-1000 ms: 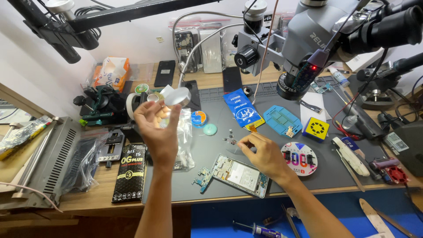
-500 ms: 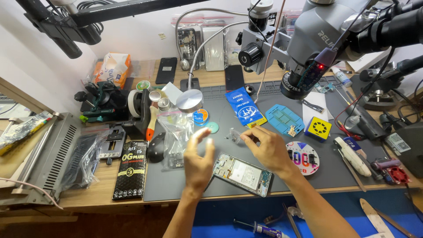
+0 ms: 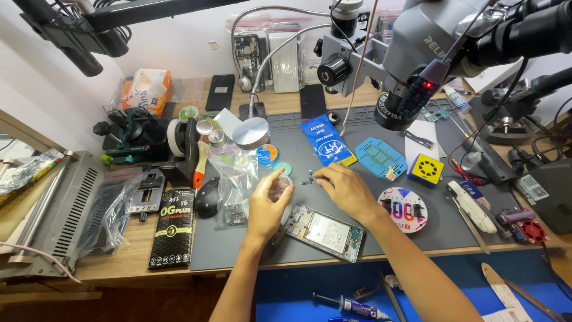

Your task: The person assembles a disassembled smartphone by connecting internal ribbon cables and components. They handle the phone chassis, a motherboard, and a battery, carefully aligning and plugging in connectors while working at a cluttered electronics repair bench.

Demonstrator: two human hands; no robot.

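Opened phone lies face down on the grey work mat, its back off and its inner parts showing, just below and between the two hands; the left hand rests its wrist at the phone's upper left corner, fingers curled up around a small clear round piece pinched at the fingertips, so that hand is grasping; the right hand sits just above the phone's upper edge, palm down, fingertips drawn together at a scatter of tiny dark parts on the mat; whether it has one of them pinched I cannot tell; the phone itself is touched by neither set of fingertips, only neared by the left wrist; just left of the left hand stands a crumpled clear plastic bag and a black mouse; right of the right hand lies a round printed disc; above the hands a blue packet lies flat under the microscope head.
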